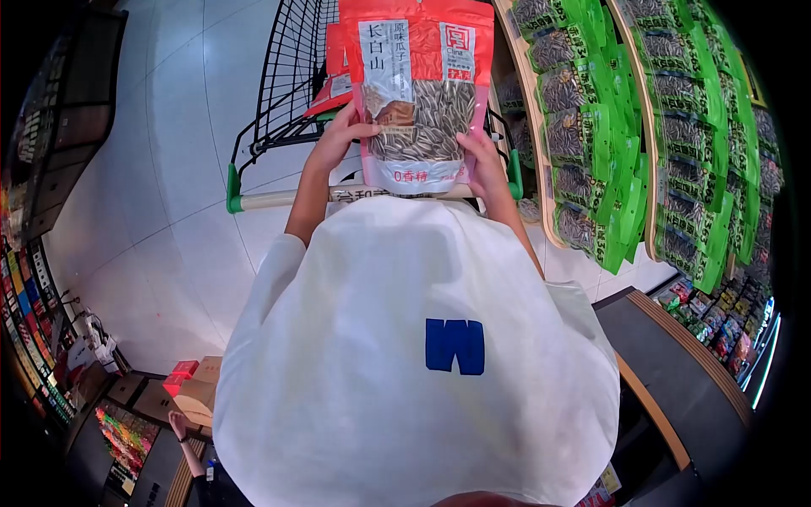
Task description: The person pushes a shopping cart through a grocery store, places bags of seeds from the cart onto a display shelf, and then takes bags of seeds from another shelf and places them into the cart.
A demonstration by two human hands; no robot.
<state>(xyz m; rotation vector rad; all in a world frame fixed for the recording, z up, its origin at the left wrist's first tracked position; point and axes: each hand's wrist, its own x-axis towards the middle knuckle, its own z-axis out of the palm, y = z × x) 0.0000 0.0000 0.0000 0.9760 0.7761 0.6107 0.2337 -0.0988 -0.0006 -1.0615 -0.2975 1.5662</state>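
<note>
A red and pink bag of sunflower seeds [431,110] is held upright above the handle of a shopping cart [279,199]. My left hand [340,138] grips its left edge, thumb on the front. On the right edge my right hand [483,159] holds the same bag, also with the thumb in front. The fingers behind the bag are hidden. Another red package [331,95] shows in the cart, partly covered by the held bag.
Wooden shelves [541,190] with green seed bags [583,135] stand close on the right. Dark shelving [63,110] is at the far left. At the lower left, another person's arm [189,448] shows near cardboard boxes [199,393].
</note>
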